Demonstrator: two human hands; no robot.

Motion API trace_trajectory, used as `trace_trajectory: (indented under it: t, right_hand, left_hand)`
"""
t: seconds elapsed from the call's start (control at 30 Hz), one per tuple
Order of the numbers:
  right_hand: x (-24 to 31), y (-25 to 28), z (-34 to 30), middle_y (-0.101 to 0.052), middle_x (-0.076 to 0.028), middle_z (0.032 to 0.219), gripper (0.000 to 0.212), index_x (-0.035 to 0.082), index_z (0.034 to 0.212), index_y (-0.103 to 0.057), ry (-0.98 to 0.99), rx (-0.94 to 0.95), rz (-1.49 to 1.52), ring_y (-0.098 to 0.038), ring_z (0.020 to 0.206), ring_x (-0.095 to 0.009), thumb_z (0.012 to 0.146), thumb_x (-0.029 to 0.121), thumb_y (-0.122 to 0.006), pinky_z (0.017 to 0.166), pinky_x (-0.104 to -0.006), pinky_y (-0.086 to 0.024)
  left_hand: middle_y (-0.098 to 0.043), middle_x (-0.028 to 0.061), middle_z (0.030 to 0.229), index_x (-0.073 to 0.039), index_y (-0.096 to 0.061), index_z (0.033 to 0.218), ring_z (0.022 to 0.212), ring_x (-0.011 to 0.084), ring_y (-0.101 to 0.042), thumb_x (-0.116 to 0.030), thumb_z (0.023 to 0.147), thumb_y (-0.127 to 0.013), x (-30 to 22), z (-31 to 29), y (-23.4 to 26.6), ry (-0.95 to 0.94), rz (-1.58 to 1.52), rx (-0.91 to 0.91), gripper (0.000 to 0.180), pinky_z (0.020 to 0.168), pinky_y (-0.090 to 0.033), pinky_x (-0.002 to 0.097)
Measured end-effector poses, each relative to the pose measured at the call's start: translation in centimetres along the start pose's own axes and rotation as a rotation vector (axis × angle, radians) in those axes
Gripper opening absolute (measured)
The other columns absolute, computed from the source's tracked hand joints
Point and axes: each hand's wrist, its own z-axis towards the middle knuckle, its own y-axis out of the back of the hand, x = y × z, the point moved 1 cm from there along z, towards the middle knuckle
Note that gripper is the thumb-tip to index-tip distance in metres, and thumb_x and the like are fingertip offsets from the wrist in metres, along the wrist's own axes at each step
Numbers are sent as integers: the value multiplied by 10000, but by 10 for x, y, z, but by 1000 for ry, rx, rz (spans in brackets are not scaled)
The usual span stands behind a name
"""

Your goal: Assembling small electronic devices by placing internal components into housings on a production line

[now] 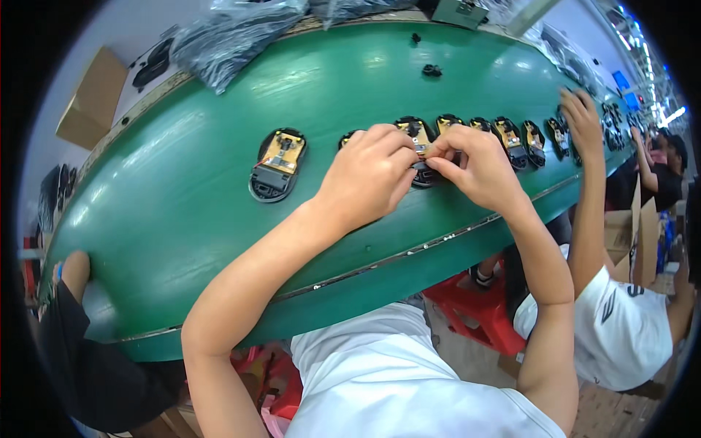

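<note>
**Pinching a small part over an open mouse shell**

Working at the near edge of the long green conveyor belt (219, 182), both hands meet over 1 black oval mouse base with an exposed yellow circuit board (418, 133). The left hand (369, 175) is curled, fingers drawn together against the shell's left side; whether it grips anything underneath I cannot tell. The right hand (475, 164) has thumb and forefinger pressed together on a tiny pale component (423, 150), held just above the board's lower half.

Alongside:
- 1 more open mouse base, black shell with yellow board (277, 164), lies apart to the left, untouched.
- A row of similar open bases (511, 139) runs off to the right, close together.
- A co-worker's hand (582, 117) rests on the belt at the far end of that row.
- Dark plastic bags (234, 33) sit at the belt's far edge.

Judgement on handling: the piece is small, so the left hand should brace the shell flat while the right lowers it squarely; a tilted entry would likely miss its seat. Keep the wrists low and steady.
</note>
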Motion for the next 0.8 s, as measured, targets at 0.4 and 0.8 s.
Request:
trace_trajectory:
  t: [0.4,0.8]
  right_hand:
    - [-14,-6,5,-619,-87,918,59,30,873,-663,463,-96,-336,-637,868,-295,824,59,-679,730,-399,-529]
    - [-29,28,-37,-658,-111,1020,256,39,1073,-713,282,-309,-176,-647,931,-311,824,9,-663,826,-383,-531]
  left_hand:
    - [-684,71,965,-43,-679,884,963,292,-631,-69,751,-767,-12,10,-6,152,56,22,162,846,-491,409]
    - [-622,104,1083,-51,-613,949,1067,306,-594,-126,867,-675,-7,31,-14,-43,167,187,127,910,-454,429]
